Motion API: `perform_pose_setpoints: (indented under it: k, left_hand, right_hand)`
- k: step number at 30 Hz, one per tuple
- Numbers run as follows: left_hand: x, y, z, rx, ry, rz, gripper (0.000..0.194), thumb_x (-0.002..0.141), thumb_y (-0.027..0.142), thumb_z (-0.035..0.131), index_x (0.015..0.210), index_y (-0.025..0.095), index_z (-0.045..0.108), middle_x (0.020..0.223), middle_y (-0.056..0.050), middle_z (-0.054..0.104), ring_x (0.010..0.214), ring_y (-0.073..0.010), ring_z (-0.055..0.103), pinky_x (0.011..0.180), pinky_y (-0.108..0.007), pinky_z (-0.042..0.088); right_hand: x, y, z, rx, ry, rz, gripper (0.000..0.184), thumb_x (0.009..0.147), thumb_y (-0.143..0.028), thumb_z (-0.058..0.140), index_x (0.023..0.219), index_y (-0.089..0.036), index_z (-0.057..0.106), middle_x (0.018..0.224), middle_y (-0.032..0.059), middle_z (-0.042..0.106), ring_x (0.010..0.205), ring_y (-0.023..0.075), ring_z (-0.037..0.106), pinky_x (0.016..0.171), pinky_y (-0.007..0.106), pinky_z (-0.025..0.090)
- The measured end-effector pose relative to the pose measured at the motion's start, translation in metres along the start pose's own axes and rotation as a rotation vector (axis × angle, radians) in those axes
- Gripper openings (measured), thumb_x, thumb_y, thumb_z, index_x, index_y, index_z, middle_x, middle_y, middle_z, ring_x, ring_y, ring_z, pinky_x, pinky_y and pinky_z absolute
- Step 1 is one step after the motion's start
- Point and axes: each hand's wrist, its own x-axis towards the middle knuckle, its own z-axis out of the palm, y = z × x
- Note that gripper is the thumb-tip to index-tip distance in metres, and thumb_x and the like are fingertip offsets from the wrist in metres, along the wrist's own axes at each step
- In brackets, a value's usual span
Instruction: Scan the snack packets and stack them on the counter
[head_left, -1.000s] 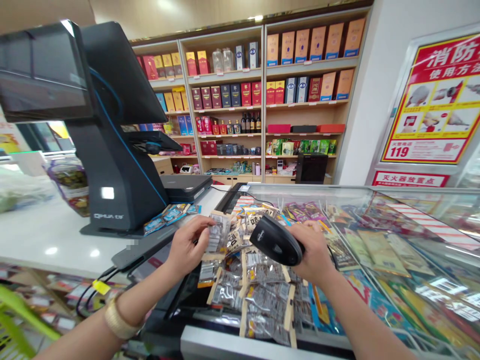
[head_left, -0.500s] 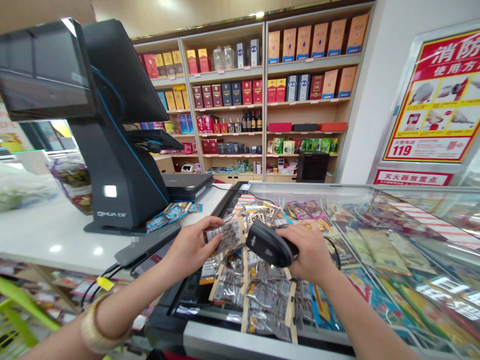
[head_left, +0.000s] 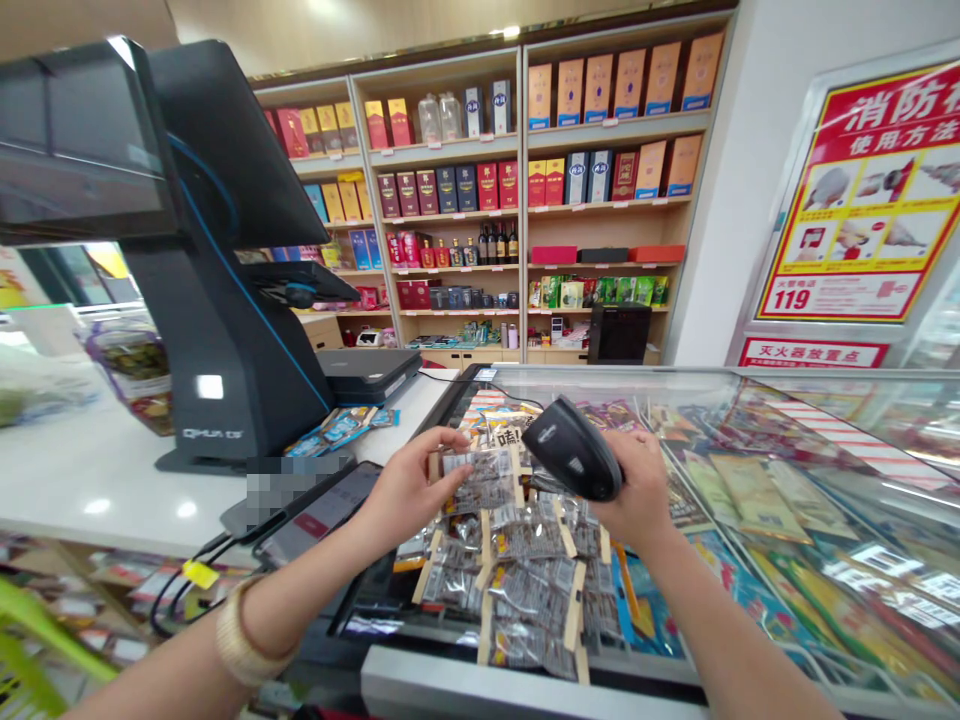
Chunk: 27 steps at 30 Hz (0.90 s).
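Observation:
My left hand point(head_left: 424, 482) is closed on a small snack packet point(head_left: 484, 478), printed side up, its fingers at the packet's left edge. In my right hand point(head_left: 637, 485) is a black barcode scanner point(head_left: 574, 450), its head raised and tilted to the upper left above the packets. My right fingers are mostly hidden behind its grip. Below both hands, several similar snack packets point(head_left: 532, 590) lie in overlapping rows on the glass top of a freezer point(head_left: 405, 610).
A point-of-sale terminal point(head_left: 225, 300) stands on the white counter point(head_left: 75, 480) at left, with blue snack packets point(head_left: 345, 428) by its base. A phone-like device point(head_left: 322, 520) lies near my left forearm. Shelves of boxed goods point(head_left: 450, 190) stand behind.
The scanner has risen and turned, its head now pointing up and left. My left hand and its packet have shifted slightly right in view.

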Motion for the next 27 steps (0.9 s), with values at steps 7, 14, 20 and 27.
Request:
perform_pose_setpoints:
  k: [7, 14, 20, 27]
  left_hand:
    - [0.011, 0.009, 0.063, -0.019, -0.026, 0.222, 0.024, 0.076, 0.018, 0.066, 0.099, 0.023, 0.061, 0.098, -0.008, 0.066, 0.093, -0.0215, 0.063, 0.084, -0.038, 0.052]
    - [0.001, -0.018, 0.041, 0.213, 0.044, 0.305, 0.028, 0.084, 0.024, 0.059, 0.112, 0.021, 0.061, 0.117, -0.012, 0.061, 0.114, -0.0258, 0.056, 0.097, -0.044, 0.046]
    - [0.018, -0.105, -0.046, 0.686, 0.092, -0.088, 0.039, 0.083, 0.037, 0.051, 0.116, 0.018, 0.062, 0.117, -0.014, 0.062, 0.109, -0.0308, 0.060, 0.095, -0.045, 0.047]
    - [0.022, -0.170, -0.112, 0.930, -0.243, -0.655, 0.065, 0.085, 0.052, 0.037, 0.127, 0.008, 0.058, 0.109, -0.026, 0.067, 0.098, -0.0387, 0.067, 0.080, -0.045, 0.052]
  right_hand:
    - [-0.003, 0.013, 0.002, -0.074, 0.051, 0.028, 0.021, 0.071, -0.022, 0.054, 0.092, -0.022, 0.059, 0.078, 0.0038, 0.066, 0.075, 0.0219, 0.059, 0.076, 0.036, 0.035]
    - [-0.003, 0.011, 0.002, -0.067, 0.023, 0.010, 0.020, 0.074, -0.025, 0.055, 0.092, -0.022, 0.059, 0.078, 0.0033, 0.067, 0.073, 0.0210, 0.059, 0.075, 0.036, 0.033]
    - [-0.003, 0.011, 0.002, -0.069, 0.016, -0.001, 0.021, 0.072, -0.022, 0.053, 0.092, -0.021, 0.059, 0.076, 0.0024, 0.065, 0.072, 0.0201, 0.059, 0.074, 0.035, 0.032]
    - [-0.006, 0.014, 0.004, -0.080, -0.007, -0.046, 0.021, 0.073, -0.022, 0.054, 0.094, -0.021, 0.059, 0.078, 0.0024, 0.066, 0.073, 0.0198, 0.059, 0.075, 0.034, 0.033]
